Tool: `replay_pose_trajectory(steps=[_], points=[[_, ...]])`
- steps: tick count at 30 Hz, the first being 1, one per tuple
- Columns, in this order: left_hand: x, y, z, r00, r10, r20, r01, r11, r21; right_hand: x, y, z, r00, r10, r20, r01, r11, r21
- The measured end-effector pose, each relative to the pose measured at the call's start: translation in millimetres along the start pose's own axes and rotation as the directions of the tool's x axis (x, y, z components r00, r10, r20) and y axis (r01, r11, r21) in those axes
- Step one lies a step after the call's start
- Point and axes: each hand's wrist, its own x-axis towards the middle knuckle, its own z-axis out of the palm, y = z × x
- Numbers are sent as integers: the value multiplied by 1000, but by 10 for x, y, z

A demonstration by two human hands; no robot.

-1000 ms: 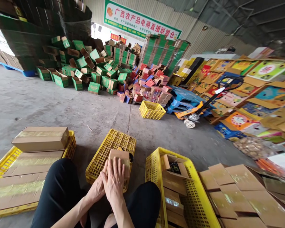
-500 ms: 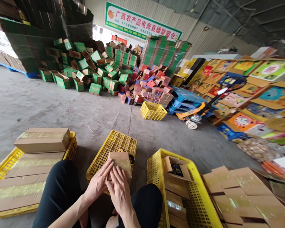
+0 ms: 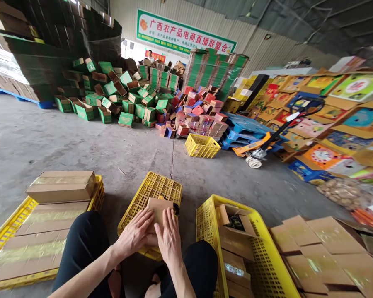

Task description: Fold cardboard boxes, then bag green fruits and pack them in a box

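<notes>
A small brown cardboard box (image 3: pixel 159 205) rests on an upturned yellow plastic crate (image 3: pixel 146 192) between my knees. My left hand (image 3: pixel 136 234) lies against the box's left side with its fingers stretched out. My right hand (image 3: pixel 170 236) presses flat on the box's near face, fingers extended. A dark round object, possibly a tape roll (image 3: pixel 175 209), peeks out behind the box's right edge. Most of the box's front is hidden by my hands.
A yellow crate (image 3: pixel 264 265) with small cardboard boxes stands to the right, beside flat brown cartons (image 3: pixel 326 256). Taped brown cartons (image 3: pixel 60 186) lie on a yellow crate at left. Across the concrete floor are another yellow crate (image 3: pixel 202 145), piled green boxes (image 3: pixel 124 101) and a pallet jack (image 3: pixel 255 155).
The box has settled lower onto the crate. My right hand slid onto its near face and my left hand shifted to its left side. The view tilted slightly up.
</notes>
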Motion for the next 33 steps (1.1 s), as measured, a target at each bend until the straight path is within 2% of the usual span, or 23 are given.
replay_pose_trajectory(steps=[4,7,11,15,19,22,27,30,33], points=[[228,232,106,997,32,65,-39,993,113,-63,-45,30,1000,28,7,-29,998,62],[311,263,183,995,80,54,-86,987,138,-104,-16,-53,1000,14,9,-14,996,85],[268,172,201,994,107,4,-107,985,134,-271,-10,-170,1000,-8,8,8,997,80],[218,172,151,990,138,5,-138,984,111,-437,-87,-199,1000,19,-15,-18,998,57],[183,212,74,978,209,-3,-209,975,72,-419,-139,-214,999,24,-34,-23,1000,10],[95,147,-23,969,245,-17,-244,968,52,-361,-155,-238,998,35,-51,-35,999,-7],[-106,15,-146,986,149,-76,-147,989,33,-382,-201,-249,997,59,-44,-59,998,-19],[-142,54,-82,988,87,-128,-92,995,-32,-346,-283,-208,996,82,-16,-83,995,-48],[-113,112,7,981,37,-192,-59,992,-110,-171,-394,-139,997,74,21,-73,997,-35]])
